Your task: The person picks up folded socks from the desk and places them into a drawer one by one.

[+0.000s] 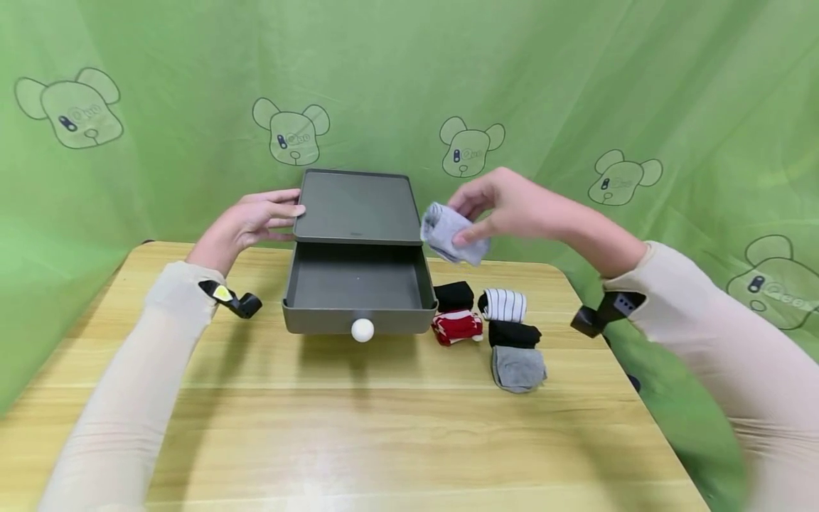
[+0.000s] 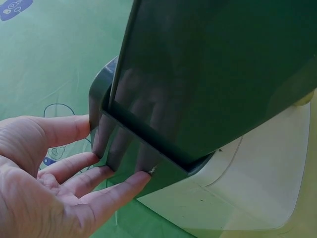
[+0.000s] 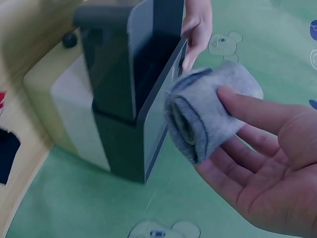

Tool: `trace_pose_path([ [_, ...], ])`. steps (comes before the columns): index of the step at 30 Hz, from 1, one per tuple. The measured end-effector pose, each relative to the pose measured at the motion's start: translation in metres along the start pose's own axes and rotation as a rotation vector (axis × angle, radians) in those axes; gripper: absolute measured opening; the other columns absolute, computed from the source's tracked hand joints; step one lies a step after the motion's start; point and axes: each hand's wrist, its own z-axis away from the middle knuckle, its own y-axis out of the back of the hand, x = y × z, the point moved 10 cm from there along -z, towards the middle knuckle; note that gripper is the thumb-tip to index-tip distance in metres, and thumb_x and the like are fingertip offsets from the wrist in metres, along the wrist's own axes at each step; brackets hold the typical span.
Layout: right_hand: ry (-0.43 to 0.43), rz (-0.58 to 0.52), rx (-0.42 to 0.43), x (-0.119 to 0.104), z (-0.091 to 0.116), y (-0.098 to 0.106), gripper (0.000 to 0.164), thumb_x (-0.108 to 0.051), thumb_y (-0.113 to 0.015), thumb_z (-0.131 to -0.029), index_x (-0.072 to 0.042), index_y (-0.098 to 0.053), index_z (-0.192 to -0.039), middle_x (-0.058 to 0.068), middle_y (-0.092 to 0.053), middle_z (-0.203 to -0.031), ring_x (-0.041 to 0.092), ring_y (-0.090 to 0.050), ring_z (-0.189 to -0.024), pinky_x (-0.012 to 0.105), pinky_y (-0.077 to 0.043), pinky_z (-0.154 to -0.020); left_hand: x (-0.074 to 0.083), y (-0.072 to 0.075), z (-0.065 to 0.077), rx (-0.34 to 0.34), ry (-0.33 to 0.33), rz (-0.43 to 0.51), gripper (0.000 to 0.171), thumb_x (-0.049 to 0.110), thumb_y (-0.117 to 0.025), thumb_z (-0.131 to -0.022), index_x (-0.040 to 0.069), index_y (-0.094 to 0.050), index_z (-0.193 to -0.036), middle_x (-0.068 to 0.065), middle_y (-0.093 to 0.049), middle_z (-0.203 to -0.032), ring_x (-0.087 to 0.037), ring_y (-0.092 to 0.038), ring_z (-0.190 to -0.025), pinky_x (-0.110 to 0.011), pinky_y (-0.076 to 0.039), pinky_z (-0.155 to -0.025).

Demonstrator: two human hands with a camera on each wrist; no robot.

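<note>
A rolled light grey sock bundle (image 1: 456, 233) is held in the air by my right hand (image 1: 505, 206), thumb on one side and fingers on the other. In the right wrist view the roll (image 3: 208, 109) shows its coiled end. My left hand (image 1: 256, 217) touches the left side of a dark grey storage box (image 1: 358, 206) with extended fingers; in the left wrist view the fingertips (image 2: 141, 179) rest against its glossy side. The box's drawer (image 1: 358, 320), with a round white knob (image 1: 362, 330), is pulled out, and its bare inside shows. The sock roll is just right of the box top.
Right of the drawer, folded socks lie on the wooden table (image 1: 358, 448): black (image 1: 454, 295), red and white (image 1: 457, 326), striped white (image 1: 504, 304), another black (image 1: 514, 334) and grey (image 1: 519, 368). A green curtain (image 1: 384, 71) with bear-head drawings hangs behind.
</note>
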Motion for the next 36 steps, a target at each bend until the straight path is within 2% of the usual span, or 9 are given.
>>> trace_pose_path([
  [7,-0.018,-0.081,0.02,-0.017,-0.029,-0.011,0.037,-0.005,-0.084,-0.082,-0.003,-0.072,-0.117,0.013,-0.077,-0.107,0.02,-0.072,-0.096,0.027,-0.063,-0.082,0.0,0.001,-0.003,0.009,-0.002,0.011,0.071,0.01,-0.056,-0.104,0.014,-0.017,-0.163,-0.017,-0.021,-0.169,-0.036,-0.023,-0.156,-0.054,-0.029,-0.127],
  [17,0.021,-0.103,-0.037,-0.04,-0.059,-0.044,0.034,-0.003,-0.083,-0.083,-0.003,-0.073,-0.116,0.013,-0.077,-0.107,0.021,-0.072,-0.096,0.029,-0.064,-0.081,-0.002,0.0,-0.006,0.008,-0.004,0.011,0.071,0.01,-0.056,-0.104,0.014,-0.018,-0.163,-0.016,-0.021,-0.169,-0.037,-0.022,-0.156,-0.055,-0.029,-0.126],
  [24,0.067,-0.065,-0.065,-0.056,-0.08,-0.065,0.03,-0.004,-0.083,-0.083,-0.001,-0.075,-0.112,0.014,-0.078,-0.104,0.021,-0.072,-0.094,0.028,-0.063,-0.081,-0.001,0.001,-0.006,0.021,0.003,0.017,0.07,0.009,-0.056,-0.104,0.014,-0.018,-0.163,-0.017,-0.023,-0.169,-0.037,-0.024,-0.156,-0.055,-0.029,-0.126],
  [29,0.103,-0.027,-0.118,-0.067,-0.092,-0.077,0.028,-0.003,-0.082,-0.084,-0.001,-0.075,-0.111,0.013,-0.078,-0.104,0.02,-0.072,-0.094,0.027,-0.062,-0.082,-0.002,0.003,-0.007,0.027,0.004,0.023,0.07,0.009,-0.056,-0.104,0.014,-0.019,-0.163,-0.017,-0.023,-0.168,-0.036,-0.025,-0.155,-0.055,-0.03,-0.126],
  [36,0.141,0.027,-0.249,-0.078,-0.103,-0.097,0.026,-0.001,-0.081,-0.085,-0.001,-0.075,-0.11,0.012,-0.078,-0.103,0.018,-0.072,-0.094,0.026,-0.061,-0.084,-0.003,0.003,-0.009,0.022,0.001,0.022,0.07,0.009,-0.056,-0.104,0.014,-0.019,-0.163,-0.016,-0.021,-0.169,-0.037,-0.025,-0.155,-0.055,-0.03,-0.126],
])
